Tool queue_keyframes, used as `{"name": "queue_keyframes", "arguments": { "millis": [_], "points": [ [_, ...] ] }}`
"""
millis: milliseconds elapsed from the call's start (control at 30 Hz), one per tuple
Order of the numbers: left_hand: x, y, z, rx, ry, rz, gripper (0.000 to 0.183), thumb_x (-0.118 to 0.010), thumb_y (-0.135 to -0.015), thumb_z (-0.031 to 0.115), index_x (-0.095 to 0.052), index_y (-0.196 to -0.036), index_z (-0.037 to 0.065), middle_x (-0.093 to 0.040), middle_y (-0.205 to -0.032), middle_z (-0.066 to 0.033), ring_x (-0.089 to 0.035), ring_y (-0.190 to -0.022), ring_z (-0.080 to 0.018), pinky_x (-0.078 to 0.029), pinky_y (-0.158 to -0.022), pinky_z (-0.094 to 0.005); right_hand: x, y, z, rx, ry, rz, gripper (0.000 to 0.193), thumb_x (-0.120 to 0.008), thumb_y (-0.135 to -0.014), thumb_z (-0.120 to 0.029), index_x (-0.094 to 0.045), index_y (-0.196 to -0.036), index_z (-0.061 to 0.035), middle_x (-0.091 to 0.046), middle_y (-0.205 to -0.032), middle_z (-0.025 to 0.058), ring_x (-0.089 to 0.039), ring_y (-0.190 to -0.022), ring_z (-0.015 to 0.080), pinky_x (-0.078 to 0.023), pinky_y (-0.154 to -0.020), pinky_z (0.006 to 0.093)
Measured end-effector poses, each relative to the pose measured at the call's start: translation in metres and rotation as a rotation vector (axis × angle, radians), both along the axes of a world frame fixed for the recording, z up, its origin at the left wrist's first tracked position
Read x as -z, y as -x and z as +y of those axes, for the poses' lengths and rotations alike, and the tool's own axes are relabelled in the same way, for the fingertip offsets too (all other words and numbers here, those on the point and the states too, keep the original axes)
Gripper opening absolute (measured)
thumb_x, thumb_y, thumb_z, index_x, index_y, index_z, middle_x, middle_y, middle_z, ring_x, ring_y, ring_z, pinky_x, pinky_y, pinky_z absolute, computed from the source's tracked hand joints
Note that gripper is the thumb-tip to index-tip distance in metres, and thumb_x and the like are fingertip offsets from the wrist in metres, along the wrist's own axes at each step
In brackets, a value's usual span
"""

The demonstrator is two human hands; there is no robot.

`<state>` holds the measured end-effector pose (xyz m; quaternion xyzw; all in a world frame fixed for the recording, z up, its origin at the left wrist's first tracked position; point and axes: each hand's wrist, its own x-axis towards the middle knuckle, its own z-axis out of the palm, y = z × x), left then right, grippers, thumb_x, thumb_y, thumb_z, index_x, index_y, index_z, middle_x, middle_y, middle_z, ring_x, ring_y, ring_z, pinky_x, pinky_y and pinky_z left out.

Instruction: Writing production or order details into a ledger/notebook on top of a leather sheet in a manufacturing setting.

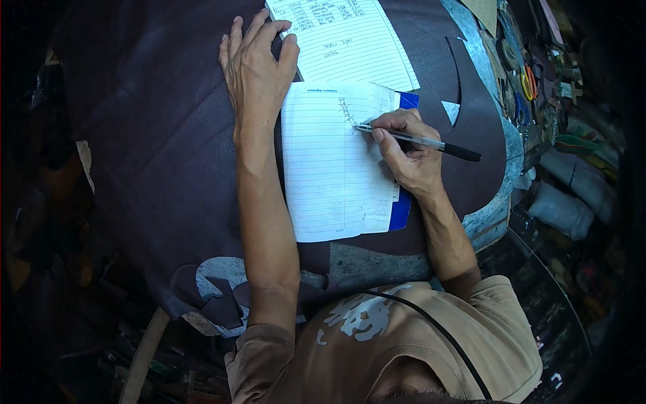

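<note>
My right hand (412, 149) is closed around a ballpoint pen (459, 151) with a clear barrel and a black end. The pen's tip meets the lined page of an open notebook (316, 175), beside a short column of handwriting. Blue cover edges show along the notebook's right side. My left hand (259, 64) lies flat with its fingers spread, to the upper left of the notebook. Its fingertips reach the left edge of a second lined sheet (356, 50), which carries several handwritten rows and lies beyond the notebook.
Dark brown leather (155, 135) spreads over the worktable (501, 195), with cut shapes at its right and front edges. Scissors with orange-yellow handles (529, 84) and a tape roll (509, 55) sit at the far right. Pale bundles (562, 209) lie beyond the table's right edge.
</note>
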<state>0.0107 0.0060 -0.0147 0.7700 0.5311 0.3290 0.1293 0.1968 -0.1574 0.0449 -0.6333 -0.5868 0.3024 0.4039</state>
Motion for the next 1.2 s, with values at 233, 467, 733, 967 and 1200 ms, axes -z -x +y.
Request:
{"name": "queue_keyframes", "arguments": {
  "millis": [233, 467, 733, 967, 1200],
  "points": [
    [0.0008, 0.0005, -0.0001, 0.000, -0.010, 0.004, 0.031, -0.062, -0.092, 0.033, -0.072, -0.115, 0.014, -0.057, -0.142, -0.0069, -0.039, -0.141, -0.0357, -0.020, -0.119, -0.0510, -0.0009, 0.0010, -0.0007, 0.008, 0.002, 0.020, 0.011, -0.070, -0.084, -0.015, -0.073, -0.088, -0.0052, -0.071, -0.080, 0.0048, -0.062, -0.074, 0.0162, -0.045, -0.076, 0.0337],
    [0.0014, 0.0009, 0.0002, 0.001, -0.011, 0.001, 0.031, -0.062, -0.092, 0.033, -0.072, -0.115, 0.014, -0.057, -0.142, -0.0072, -0.039, -0.141, -0.0357, -0.019, -0.120, -0.0509, 0.0028, -0.0018, -0.0016, -0.003, -0.016, 0.024, 0.011, -0.069, -0.084, -0.016, -0.071, -0.086, -0.0051, -0.070, -0.078, 0.0053, -0.060, -0.073, 0.0158, -0.045, -0.075, 0.0343],
    [0.0007, 0.0008, -0.0002, 0.003, -0.001, 0.000, 0.032, -0.062, -0.093, 0.033, -0.072, -0.116, 0.014, -0.057, -0.143, -0.0069, -0.038, -0.142, -0.0354, -0.019, -0.120, -0.0504, 0.0023, -0.0010, -0.0020, 0.012, -0.001, 0.069, 0.010, -0.068, -0.084, -0.014, -0.070, -0.086, -0.0051, -0.069, -0.077, 0.0055, -0.060, -0.075, 0.0163, -0.046, -0.073, 0.0338],
    [-0.0005, 0.0007, -0.0009, 0.006, 0.009, -0.007, 0.032, -0.061, -0.093, 0.034, -0.072, -0.116, 0.014, -0.057, -0.143, -0.0072, -0.038, -0.142, -0.0353, -0.019, -0.120, -0.0505, 0.0032, -0.0027, -0.0039, 0.003, 0.018, 0.058, 0.010, -0.068, -0.083, -0.013, -0.070, -0.087, -0.0047, -0.070, -0.080, 0.0060, -0.060, -0.076, 0.0162, -0.046, -0.074, 0.0337],
    [-0.0014, 0.0010, -0.0006, 0.005, 0.009, -0.009, 0.032, -0.062, -0.093, 0.033, -0.072, -0.115, 0.014, -0.057, -0.142, -0.0072, -0.038, -0.141, -0.0358, -0.019, -0.119, -0.0511, 0.0014, -0.0015, -0.0020, 0.005, -0.003, 0.047, 0.009, -0.067, -0.083, -0.013, -0.069, -0.085, -0.0050, -0.070, -0.079, 0.0059, -0.061, -0.076, 0.0171, -0.047, -0.075, 0.0344]
  ]
}}
